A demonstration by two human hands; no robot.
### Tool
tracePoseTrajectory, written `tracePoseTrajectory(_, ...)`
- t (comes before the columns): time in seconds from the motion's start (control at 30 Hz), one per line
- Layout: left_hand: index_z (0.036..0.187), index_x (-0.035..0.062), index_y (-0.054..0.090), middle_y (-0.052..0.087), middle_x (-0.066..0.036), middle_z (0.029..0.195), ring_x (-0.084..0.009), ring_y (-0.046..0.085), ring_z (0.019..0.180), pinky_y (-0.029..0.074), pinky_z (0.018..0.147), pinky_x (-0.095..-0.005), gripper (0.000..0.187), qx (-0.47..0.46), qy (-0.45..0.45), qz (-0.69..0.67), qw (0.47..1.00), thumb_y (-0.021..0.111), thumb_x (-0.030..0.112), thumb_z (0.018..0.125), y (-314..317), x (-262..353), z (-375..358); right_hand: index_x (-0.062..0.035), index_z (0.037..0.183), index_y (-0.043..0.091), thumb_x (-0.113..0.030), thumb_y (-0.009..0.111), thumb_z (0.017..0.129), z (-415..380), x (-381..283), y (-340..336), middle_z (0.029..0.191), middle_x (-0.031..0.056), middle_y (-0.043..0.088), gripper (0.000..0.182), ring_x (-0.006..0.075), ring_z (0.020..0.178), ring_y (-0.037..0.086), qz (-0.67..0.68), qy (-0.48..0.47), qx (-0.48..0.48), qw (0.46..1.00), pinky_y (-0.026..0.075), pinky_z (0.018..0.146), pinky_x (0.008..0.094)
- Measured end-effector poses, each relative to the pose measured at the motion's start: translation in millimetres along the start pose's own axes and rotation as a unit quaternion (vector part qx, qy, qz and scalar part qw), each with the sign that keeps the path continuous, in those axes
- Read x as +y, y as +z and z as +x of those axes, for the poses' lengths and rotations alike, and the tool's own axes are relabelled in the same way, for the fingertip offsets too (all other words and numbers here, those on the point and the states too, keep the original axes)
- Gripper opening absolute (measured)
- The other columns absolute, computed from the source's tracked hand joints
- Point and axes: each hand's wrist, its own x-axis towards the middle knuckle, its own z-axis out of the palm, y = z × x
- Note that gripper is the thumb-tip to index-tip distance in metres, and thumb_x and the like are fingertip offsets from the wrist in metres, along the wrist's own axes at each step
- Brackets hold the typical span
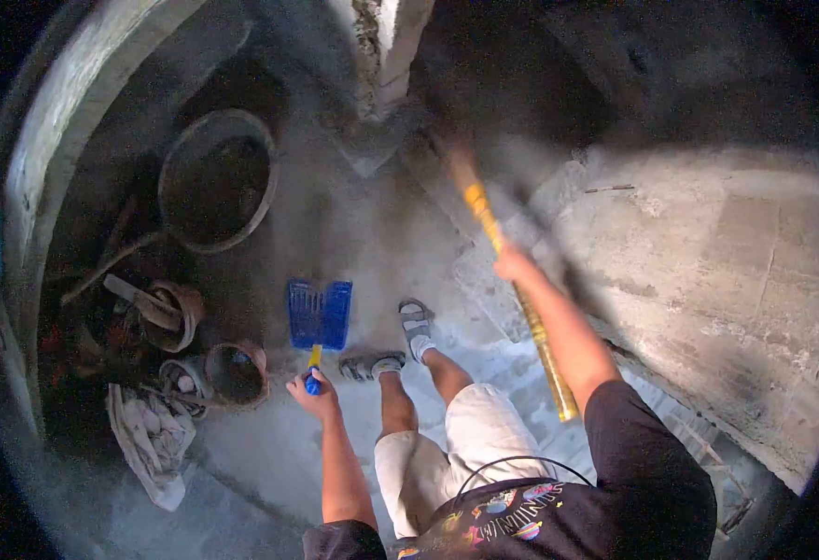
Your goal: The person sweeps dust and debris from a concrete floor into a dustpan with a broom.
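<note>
My left hand (314,398) is closed around the grip of a blue dustpan (320,315), whose flat ridged pan is held just ahead of my feet. My right hand (516,265) wraps the long yellow handle of a broom (545,353). The broom's brush end (461,154) is smeared by motion and points away from me, near the foot of a concrete pillar (392,70). Its handle end reaches back beside my right forearm. Dusty grey floor (372,243) lies between the dustpan and the brush.
At the left stands a large round basin (218,182), with buckets (235,373) and a crumpled cloth sack (153,443) nearer me. A raised concrete slab (717,252) fills the right side. A curved wall edge (50,140) bounds the far left.
</note>
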Motion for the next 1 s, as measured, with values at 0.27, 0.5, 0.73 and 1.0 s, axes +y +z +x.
tracePoseTrajectory(0.27,0.078,-0.0037,0.052,0.045,-0.023,0.085,-0.0425,0.049,0.076,0.04,0.067,-0.0484,0.034,-0.005,0.003,0.023,1.0,0.059,0.029,0.083,15.1,13.4,-4.5,-0.0295,0.145,0.012,-0.003,0.055,0.073,-171.3,43.2,58.1,0.079,0.0236,0.062,0.087,0.0417,0.075,0.061,-0.014,0.017,-0.103,0.994,0.047,0.066,0.0476)
tracePoseTrajectory(0.5,0.076,-0.0033,0.051,0.043,-0.021,0.084,-0.0398,0.049,0.073,0.04,0.064,-0.046,0.031,-0.007,0.016,-0.015,1.0,0.06,0.026,0.083,15.3,22.9,-6.7,-0.0233,0.146,0.012,-0.003,0.058,0.075,-214.7,83.0,4.4,0.103,0.026,0.061,0.087,0.0398,0.093,0.061,0.133,-0.084,0.078,0.984,0.048,0.08,0.0444)
tracePoseTrajectory(0.73,0.078,-0.0028,0.053,0.044,-0.019,0.085,-0.0388,0.049,0.074,0.041,0.066,-0.0451,0.03,-0.009,0.012,0.017,1.0,0.06,0.026,0.083,10.1,14.9,-16.5,-0.0228,0.146,0.013,-0.003,0.057,0.079,-61.1,11.5,-36.9,0.07,0.0049,0.052,0.083,0.0132,0.05,0.05,0.379,0.004,-0.011,0.925,0.043,0.043,0.0302)
tracePoseTrajectory(1.0,0.081,-0.0017,0.058,0.046,-0.019,0.084,-0.0376,0.051,0.074,0.042,0.066,-0.0444,0.029,-0.013,0.007,0.017,1.0,0.058,0.027,0.082,17.4,12.2,2.4,-0.0186,0.146,0.006,-0.005,0.054,0.071,-102.9,-34.3,77.9,0.084,0.0284,0.061,0.091,0.0408,0.076,0.061,0.013,-0.076,-0.115,0.99,0.048,0.065,0.0472)
